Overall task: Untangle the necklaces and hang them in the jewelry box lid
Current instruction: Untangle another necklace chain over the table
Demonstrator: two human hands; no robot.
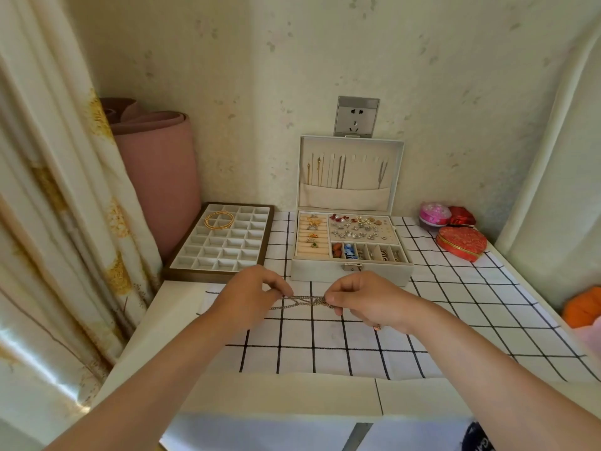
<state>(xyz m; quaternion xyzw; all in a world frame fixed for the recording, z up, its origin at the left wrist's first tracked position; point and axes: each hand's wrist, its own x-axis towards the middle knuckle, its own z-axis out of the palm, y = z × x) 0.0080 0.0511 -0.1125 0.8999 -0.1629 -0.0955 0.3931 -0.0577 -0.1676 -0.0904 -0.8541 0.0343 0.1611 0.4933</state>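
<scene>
Both hands pull a knotted chain taut over the tabletop.
Left hand (250,296) and right hand (364,299) each pinch the tangled necklaces (307,301); pulling harder would likely tighten the knot or snap a link.

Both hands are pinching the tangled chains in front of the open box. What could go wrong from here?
1. The chains look stretched between the left hand and right hand; pulling harder may tighten the knot or break a link.
2. The jewelry box lid already holds hanging necklaces; a new chain hooked beside them could tangle with them.
3. Reaching the lid means passing over the open jewelry box, so a dangling chain might snag small pieces there.
</scene>
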